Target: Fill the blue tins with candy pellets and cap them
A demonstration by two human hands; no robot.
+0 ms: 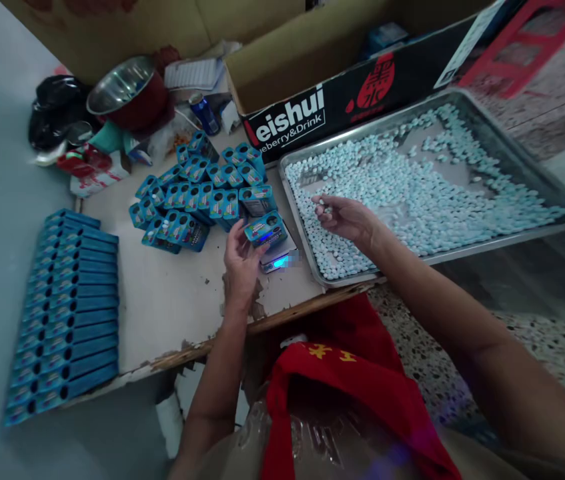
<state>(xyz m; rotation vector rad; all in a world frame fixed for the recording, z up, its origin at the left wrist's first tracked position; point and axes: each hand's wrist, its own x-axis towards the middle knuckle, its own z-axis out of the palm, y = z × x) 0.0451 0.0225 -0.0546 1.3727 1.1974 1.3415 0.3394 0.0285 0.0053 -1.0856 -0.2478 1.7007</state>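
Note:
My left hand is closed around the side of a small blue box with a printed label. The box rests on a small digital scale with a lit blue display. My right hand is above the near left part of a metal tray, its fingers curled together with small pale bits showing between them, like the tablets below. Pale blue and white tablets cover much of the tray. Beyond my left hand stand several blue boxes with round holes in their tops.
Rows of blue boxes line the table's left edge. A large black carton stands behind the tray. At the back are a metal bowl, a blue can and a black bag. The table's front edge is chipped.

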